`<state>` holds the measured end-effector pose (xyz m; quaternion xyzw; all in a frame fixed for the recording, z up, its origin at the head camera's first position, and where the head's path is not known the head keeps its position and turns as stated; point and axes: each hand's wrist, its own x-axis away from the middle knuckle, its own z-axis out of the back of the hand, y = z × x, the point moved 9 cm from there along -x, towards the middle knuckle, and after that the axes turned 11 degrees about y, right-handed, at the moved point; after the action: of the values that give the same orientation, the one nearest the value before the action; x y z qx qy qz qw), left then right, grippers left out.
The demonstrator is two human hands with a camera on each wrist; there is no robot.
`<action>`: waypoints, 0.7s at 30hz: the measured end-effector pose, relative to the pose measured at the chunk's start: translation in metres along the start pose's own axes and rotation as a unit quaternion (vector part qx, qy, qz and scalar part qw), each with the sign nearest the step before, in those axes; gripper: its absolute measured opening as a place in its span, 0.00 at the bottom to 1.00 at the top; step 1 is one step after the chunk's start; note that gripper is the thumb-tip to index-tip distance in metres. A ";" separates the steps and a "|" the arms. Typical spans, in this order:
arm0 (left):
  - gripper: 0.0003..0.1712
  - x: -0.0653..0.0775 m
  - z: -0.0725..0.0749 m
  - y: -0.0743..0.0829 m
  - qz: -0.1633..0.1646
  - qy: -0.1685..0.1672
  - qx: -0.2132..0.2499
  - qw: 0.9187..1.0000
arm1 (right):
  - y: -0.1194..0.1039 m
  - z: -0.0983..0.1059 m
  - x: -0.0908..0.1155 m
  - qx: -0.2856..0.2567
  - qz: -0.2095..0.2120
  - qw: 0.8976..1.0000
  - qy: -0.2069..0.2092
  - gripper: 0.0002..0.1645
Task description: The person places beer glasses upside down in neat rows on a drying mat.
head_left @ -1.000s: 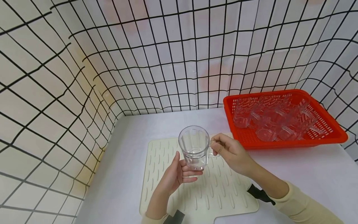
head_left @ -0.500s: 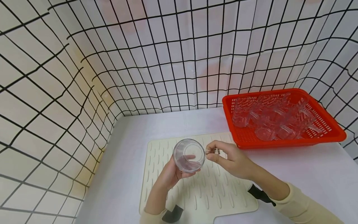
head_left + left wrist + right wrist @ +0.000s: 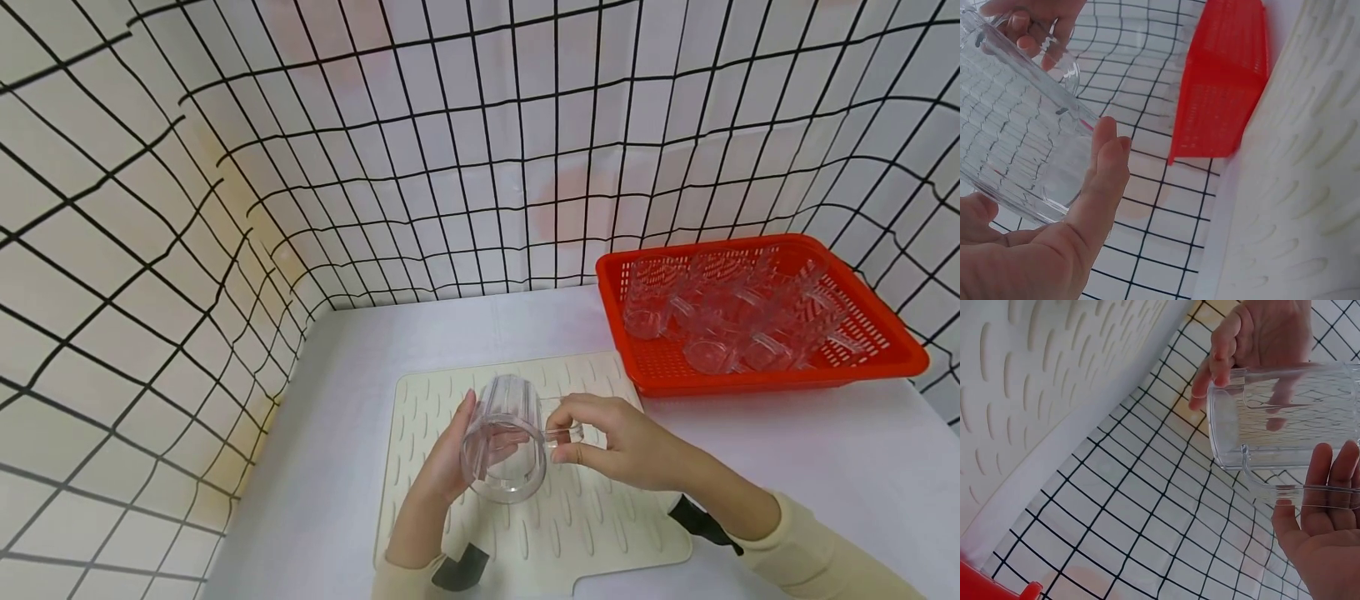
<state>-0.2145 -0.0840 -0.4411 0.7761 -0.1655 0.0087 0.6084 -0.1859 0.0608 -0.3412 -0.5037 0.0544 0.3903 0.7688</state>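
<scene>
A clear glass mug (image 3: 512, 398) is held above the cream ribbed mat (image 3: 570, 525), tilted so that its mouth faces the head camera. My right hand (image 3: 626, 442) pinches the mug's handle (image 3: 576, 433) between thumb and fingers. Cupped round the mug from the left is my left hand (image 3: 442, 462), its thumb along the near side and its fingers behind the glass. In the left wrist view the mug's base lies against the left fingers (image 3: 1100, 181). From the right wrist view, the right fingers (image 3: 1319, 481) wrap the handle from below.
At the back right stands a red plastic basket (image 3: 750, 387) with several clear glass mugs (image 3: 708, 354) lying in it. A black wire grid (image 3: 521, 158) encloses the white table (image 3: 420, 329) at the back and both sides.
The mug has tipped from nearly upright until its mouth points toward the head camera. My left hand has gone from an open palm beneath it to cupping its side. The right hand keeps the handle.
</scene>
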 end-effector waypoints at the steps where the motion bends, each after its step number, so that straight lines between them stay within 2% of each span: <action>1: 0.46 0.000 0.000 0.000 0.000 0.000 0.001 1.000 | 0.000 -0.001 0.000 0.000 0.001 1.000 -0.004 0.09; 12: 0.46 0.002 0.002 0.000 -0.001 0.003 -0.014 1.000 | -0.005 -0.005 0.005 0.015 0.034 0.999 -0.021 0.07; 21: 0.50 0.003 0.001 -0.003 0.013 0.004 -0.048 0.999 | -0.007 -0.007 0.004 0.035 0.033 0.998 -0.039 0.06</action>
<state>-0.2112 -0.0850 -0.4438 0.7438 -0.1736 0.0121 0.6453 -0.1769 0.0554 -0.3417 -0.4591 0.0543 0.4325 0.7741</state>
